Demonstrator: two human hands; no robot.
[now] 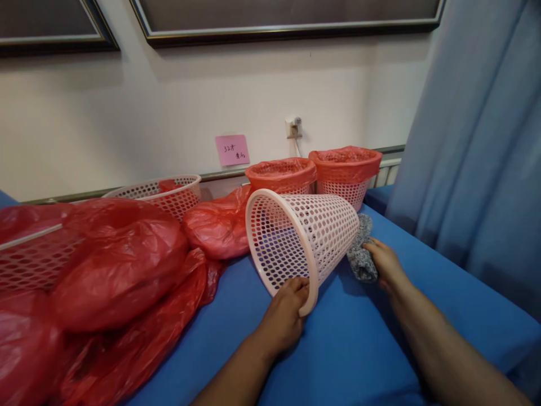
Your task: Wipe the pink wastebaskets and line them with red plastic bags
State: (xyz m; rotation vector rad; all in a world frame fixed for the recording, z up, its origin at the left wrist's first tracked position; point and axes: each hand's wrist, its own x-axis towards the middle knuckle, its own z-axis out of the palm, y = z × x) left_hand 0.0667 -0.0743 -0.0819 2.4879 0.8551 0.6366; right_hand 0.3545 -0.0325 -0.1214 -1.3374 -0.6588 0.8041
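A pale pink perforated plastic basket (313,231) lies on its side on the blue table (350,344), its open mouth turned toward me and to the left. My left hand (285,313) grips the lower rim of the basket, fingers curled over the edge. A grey cloth (361,254) is pressed against the basket's base end. My right hand (384,260) holds that cloth from the right, its fingers closed on it.
Red plastic bags (114,265) pile up at the left over other baskets (34,259). Two upright baskets lined with red bags (344,163) stand by the wall, with another basket (169,192) further left. A blue curtain (477,141) hangs on the right. A pink note (231,149) is stuck to the wall.
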